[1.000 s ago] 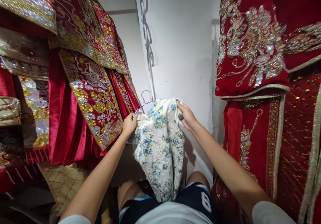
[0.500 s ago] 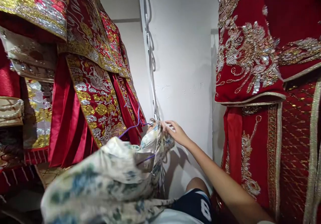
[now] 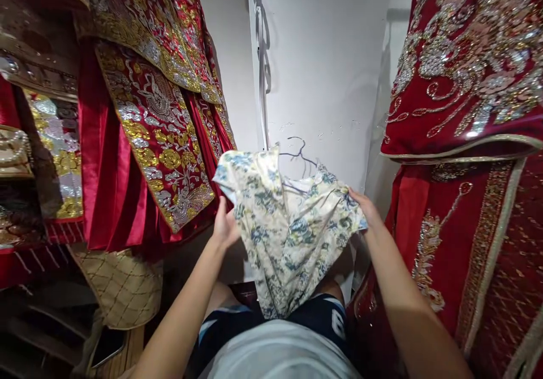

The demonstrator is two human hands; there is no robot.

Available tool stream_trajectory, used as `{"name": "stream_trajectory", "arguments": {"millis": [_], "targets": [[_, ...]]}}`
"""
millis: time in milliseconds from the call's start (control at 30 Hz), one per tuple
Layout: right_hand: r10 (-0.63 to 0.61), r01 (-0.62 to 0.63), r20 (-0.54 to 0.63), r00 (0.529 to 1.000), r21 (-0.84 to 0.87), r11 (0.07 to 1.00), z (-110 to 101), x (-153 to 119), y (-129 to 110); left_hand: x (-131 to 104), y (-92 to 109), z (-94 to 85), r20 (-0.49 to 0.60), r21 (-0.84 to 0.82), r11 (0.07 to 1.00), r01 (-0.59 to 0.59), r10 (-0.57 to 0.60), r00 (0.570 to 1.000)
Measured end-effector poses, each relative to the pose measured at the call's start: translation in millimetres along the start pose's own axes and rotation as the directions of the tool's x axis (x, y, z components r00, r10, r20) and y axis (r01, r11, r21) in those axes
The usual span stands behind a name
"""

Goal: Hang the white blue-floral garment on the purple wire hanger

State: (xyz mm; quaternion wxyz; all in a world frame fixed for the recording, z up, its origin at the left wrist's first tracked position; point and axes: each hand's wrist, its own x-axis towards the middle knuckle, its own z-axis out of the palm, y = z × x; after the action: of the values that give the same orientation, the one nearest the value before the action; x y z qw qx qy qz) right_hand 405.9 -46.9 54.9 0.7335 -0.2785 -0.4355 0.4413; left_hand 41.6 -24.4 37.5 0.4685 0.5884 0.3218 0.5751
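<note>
A cream floral top [image 3: 275, 220] with blue and green flowers is spread out in front of me. A thin purple hanger [image 3: 300, 153] sits inside it, its hook standing up above the neckline. On the left side, my left hand [image 3: 227, 226] grips the garment near the sleeve, with some fingers hidden behind the cloth. The other short sleeve is pinched between the fingers of my right hand [image 3: 365, 206]. The lower part of the top narrows and hangs down over my lap.
Red embroidered garments [image 3: 156, 119] hang on the left, and more beaded red ones [image 3: 458, 85] on the right. A white wall [image 3: 318, 73] with a slotted metal upright [image 3: 262, 68] stands ahead. A phone [image 3: 109, 342] lies low at left on a wooden surface.
The top has swung from the left to the middle and now faces me, spread wide. My left hand has come into clear view at one side; my right hand has moved right to a sleeve.
</note>
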Motion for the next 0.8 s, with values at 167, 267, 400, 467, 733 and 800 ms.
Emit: {"name": "stream_trajectory", "arguments": {"millis": [167,267,400,467,733,800], "targets": [[0.018,-0.015,0.080,0.997,-0.042,0.999,36.5,14.1,-0.8,-25.8,-10.0,-4.0,-0.085,-0.143,0.989,0.050,-0.063,0.994],[0.079,-0.072,0.160,0.984,-0.048,0.996,58.3,9.4,7.5,-36.3,-33.9,5.3,-0.255,-0.144,0.989,0.046,-0.082,0.963],[0.086,-0.074,0.101,0.991,-0.110,0.991,46.9,-5.1,25.1,-57.1,-67.4,18.0,-0.395,-0.158,0.985,0.065,-0.123,0.911],[-0.066,0.038,-0.134,0.989,-0.199,0.979,34.8,-18.4,42.0,-69.5,-79.5,24.1,-0.391,-0.187,0.980,0.073,-0.142,0.910],[-0.011,-0.006,-0.044,0.999,-0.367,0.930,75.9,-109.3,160.8,-91.4,-90.8,51.2,-0.317,-0.104,0.981,0.162,-0.187,0.930],[0.134,-0.081,0.117,0.984,-0.376,0.923,92.4,-117.7,175.0,-91.3,-89.2,52.9,-0.301,-0.096,0.987,0.127,-0.150,0.942]]}}
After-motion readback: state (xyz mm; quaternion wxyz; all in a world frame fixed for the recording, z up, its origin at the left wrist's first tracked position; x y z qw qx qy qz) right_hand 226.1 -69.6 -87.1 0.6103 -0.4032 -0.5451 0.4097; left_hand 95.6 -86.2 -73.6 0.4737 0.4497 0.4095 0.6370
